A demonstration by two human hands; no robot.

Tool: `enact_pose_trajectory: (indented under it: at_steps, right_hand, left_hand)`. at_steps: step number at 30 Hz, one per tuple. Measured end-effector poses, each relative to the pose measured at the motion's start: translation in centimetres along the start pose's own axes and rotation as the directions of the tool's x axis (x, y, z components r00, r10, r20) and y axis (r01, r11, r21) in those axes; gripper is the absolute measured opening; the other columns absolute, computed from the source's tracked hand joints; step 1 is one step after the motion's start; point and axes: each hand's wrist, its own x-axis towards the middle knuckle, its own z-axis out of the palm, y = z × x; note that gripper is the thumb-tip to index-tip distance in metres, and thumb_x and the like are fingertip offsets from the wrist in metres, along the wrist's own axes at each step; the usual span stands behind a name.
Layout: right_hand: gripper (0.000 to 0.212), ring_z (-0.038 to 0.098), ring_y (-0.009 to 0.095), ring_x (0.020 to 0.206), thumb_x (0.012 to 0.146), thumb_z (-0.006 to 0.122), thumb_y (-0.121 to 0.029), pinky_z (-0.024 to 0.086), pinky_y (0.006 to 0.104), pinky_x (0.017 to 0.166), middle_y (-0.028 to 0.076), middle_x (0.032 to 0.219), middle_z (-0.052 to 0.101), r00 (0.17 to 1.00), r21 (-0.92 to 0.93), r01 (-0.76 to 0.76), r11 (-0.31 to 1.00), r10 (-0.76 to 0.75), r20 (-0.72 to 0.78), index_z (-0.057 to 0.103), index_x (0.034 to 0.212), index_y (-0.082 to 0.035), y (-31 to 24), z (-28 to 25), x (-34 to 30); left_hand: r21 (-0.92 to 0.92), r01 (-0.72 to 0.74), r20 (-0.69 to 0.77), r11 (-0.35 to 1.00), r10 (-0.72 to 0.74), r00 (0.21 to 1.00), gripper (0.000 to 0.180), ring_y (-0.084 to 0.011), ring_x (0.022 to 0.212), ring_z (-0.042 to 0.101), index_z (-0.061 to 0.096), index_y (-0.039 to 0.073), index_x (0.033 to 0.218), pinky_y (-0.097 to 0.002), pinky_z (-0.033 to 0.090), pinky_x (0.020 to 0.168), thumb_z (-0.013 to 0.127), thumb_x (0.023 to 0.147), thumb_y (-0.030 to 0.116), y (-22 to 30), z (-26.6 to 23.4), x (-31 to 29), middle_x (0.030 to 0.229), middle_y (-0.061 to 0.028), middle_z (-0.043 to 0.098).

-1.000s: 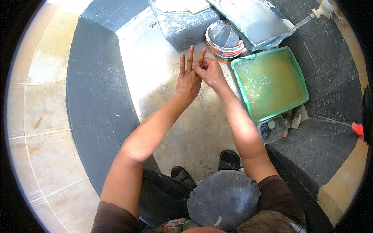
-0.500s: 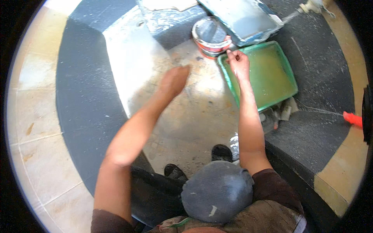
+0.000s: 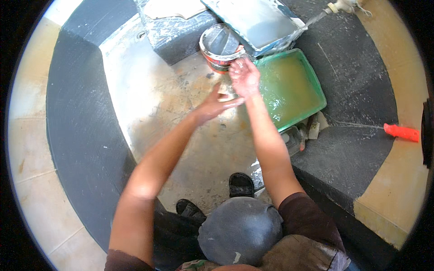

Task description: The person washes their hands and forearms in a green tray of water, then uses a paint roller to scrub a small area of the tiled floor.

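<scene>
My right hand (image 3: 245,77) is wet and held palm up, its fingers loosely curled and apart with nothing in them. It hovers between the orange bucket (image 3: 218,63) and the left rim of the green tray (image 3: 270,119), which holds cloudy yellowish water. Just below it, my left hand (image 3: 217,105) is open, the thumb apart from the fingers. Its fingertips reach the right wrist. Both hands are slightly blurred.
A blue-rimmed tray (image 3: 266,49) of greyish water tilts behind the bucket. Water runs from a tap (image 3: 337,7) at the upper right. A red-handled tool (image 3: 401,132) with a thin metal rod lies on the right ledge. A clear container (image 3: 293,139) sits below the green tray.
My left hand has moved right to my right wrist, and its fingers have spread. My right hand has turned palm up and opened from a pinch. The whole view has shifted slightly.
</scene>
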Motion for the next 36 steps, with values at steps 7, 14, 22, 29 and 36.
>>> enact_pose_trajectory:
  at_steps: [7, 14, 22, 29, 36]
  right_hand:
    - [0.047, 0.072, 0.037, 0.076, 0.109, 0.04, -0.035, 0.062, 0.0482, 0.073, 0.024, 0.094, 0.071, 0.911, -0.378, 0.305, 0.874, -0.383, -0.153, 0.062, 0.104, 0.007, 6.7, 6.4, 5.2]
    - [0.051, 0.069, 0.034, 0.107, 0.109, 0.043, -0.038, 0.056, 0.0425, 0.096, 0.026, 0.119, 0.068, 0.977, -0.543, 0.151, 0.826, -0.208, -0.045, 0.054, 0.125, 0.009, 13.1, 9.6, 2.9]
    - [0.053, 0.037, 0.032, 0.146, 0.101, 0.055, -0.032, 0.023, 0.0514, 0.122, 0.018, 0.153, 0.046, 0.71, -0.633, 0.233, -0.739, -0.315, 0.629, 0.049, 0.146, -0.006, 12.9, 8.0, 0.8]
    - [0.068, 0.02, 0.034, 0.156, 0.096, 0.056, -0.026, 0.01, 0.0688, 0.121, 0.012, 0.169, 0.023, 0.736, -0.139, 0.33, -0.934, 0.162, 0.657, 0.032, 0.159, -0.024, 12.4, 10.1, 0.2]
    - [0.078, 0.009, 0.035, 0.158, 0.099, 0.053, -0.029, 0.003, 0.0705, 0.12, 0.01, 0.173, 0.007, 0.662, -0.259, 0.384, -0.886, 0.069, 0.747, 0.013, 0.166, -0.032, 10.3, 12.5, -2.0]
  left_hand:
    - [-0.745, -0.187, -0.217, 0.64, 0.032, 0.976, 0.055, -0.0221, 0.09, 0.066, 0.058, 0.002, 0.13, -0.0375, 0.054, 0.074, 0.08, 0.085, 0.024, 3.9, 1.9, 5.3, 0.105, -0.0088, 0.068]
    - [-0.67, -0.291, -0.372, 0.683, 0.03, 0.928, 0.068, -0.0232, 0.114, 0.064, 0.047, -0.005, 0.145, -0.0353, 0.056, 0.085, 0.064, 0.099, 0.041, 1.1, -5.6, 4.2, 0.122, -0.0127, 0.066]
    - [-0.645, -0.208, -0.411, 0.735, -0.105, 0.906, 0.069, -0.026, 0.13, 0.055, 0.048, -0.001, 0.146, -0.0428, 0.056, 0.092, 0.057, 0.102, 0.052, 0.9, -6.9, 3.3, 0.147, -0.0134, 0.054]
    - [-0.891, -0.405, -0.433, 0.205, -0.115, 0.894, 0.077, -0.0276, 0.124, 0.06, 0.049, -0.004, 0.143, -0.0409, 0.05, 0.101, 0.052, 0.101, 0.061, 0.0, -6.6, 3.2, 0.138, -0.0174, 0.06]
    - [-0.485, -0.648, -0.451, 0.587, 0.467, 0.761, 0.057, -0.0204, 0.122, 0.06, 0.045, -0.004, 0.145, -0.0348, 0.048, 0.105, 0.07, 0.096, 0.01, 4.0, -7.5, -0.4, 0.135, -0.0151, 0.061]
